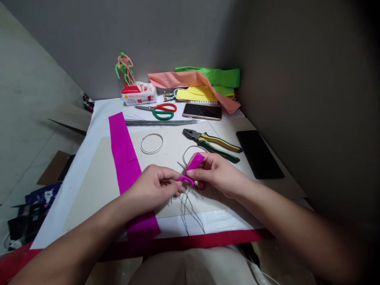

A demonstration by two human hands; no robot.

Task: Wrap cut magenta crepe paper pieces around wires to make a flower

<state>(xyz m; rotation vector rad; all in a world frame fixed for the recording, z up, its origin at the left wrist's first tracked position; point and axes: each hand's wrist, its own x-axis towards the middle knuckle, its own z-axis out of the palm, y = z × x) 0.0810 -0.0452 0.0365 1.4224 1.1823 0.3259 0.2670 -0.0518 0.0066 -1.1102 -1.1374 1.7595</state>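
Between my hands is a twisted wire frame [186,204] whose thin wavy wires hang toward the table's front edge. Its upper part is wrapped in magenta paper. My left hand [162,184] pinches the wrapped part from the left. A short magenta strip [196,160] is held between thumb and fingers of my right hand [218,173], and it runs down to the wrapped wire. Small scissors with a red handle [200,185] lie partly hidden under my hands. A long magenta strip [123,158] lies left of my hands and passes beneath my left forearm.
Pliers [212,144], a wire coil [151,143], a black phone [260,154] and another phone [202,111] lie beyond my hands. Farther back are larger scissors [160,111], straight wires [160,123], a tissue pack [139,95] and coloured paper [178,79]. Walls stand behind and right.
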